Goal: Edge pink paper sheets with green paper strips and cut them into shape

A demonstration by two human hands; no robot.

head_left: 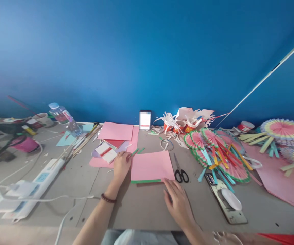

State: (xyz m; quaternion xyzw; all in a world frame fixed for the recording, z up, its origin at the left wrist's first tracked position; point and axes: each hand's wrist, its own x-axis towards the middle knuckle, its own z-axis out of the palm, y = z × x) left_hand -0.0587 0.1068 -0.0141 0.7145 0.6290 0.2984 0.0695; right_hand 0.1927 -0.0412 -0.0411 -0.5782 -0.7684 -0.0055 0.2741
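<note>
A pink sheet of paper [150,166] lies flat on the grey table, with a green strip [147,181] along its near edge. At the left side of the sheet is my left hand [122,165], its fingertips at the end of a short green strip [134,152]; the fingers are close together. My right hand [177,199] lies with its fingers spread at the near right corner, fingertips touching the sheet by the green edge. Black-handled scissors [182,175] lie just right of the sheet. Another small green strip [141,150] rests behind the sheet.
Folded paper fans [213,139] with coloured strips are on the right, near a phone [232,211] carrying a white mouse [231,199]. Cups [191,126] stand by the blue wall. To the left are a power strip [41,183], sticks, a tilted bottle [65,117] and more pink paper [116,131].
</note>
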